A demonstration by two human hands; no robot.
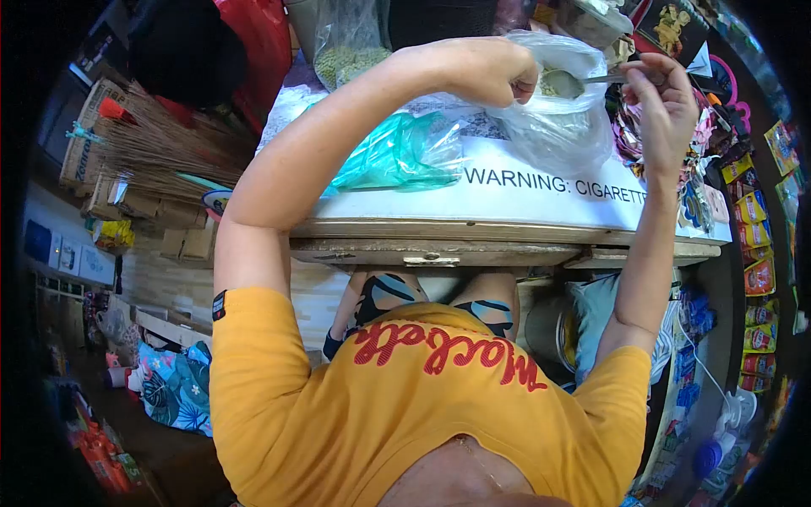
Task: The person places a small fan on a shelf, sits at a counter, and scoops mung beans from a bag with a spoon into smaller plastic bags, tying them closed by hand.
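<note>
Spoon [589, 80] is at the mouth of the plastic bag [564, 144], right hand [669, 106] pinching its handle; left hand [490, 72] grips the bag's left edge.

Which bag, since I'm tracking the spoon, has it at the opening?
The whitish bag, where the right hand holds the spoon; the green bag and clear bag show none.

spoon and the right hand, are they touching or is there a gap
Touching. The head view shows the spoon with the end of its handle between the fingers of the right hand.
</note>
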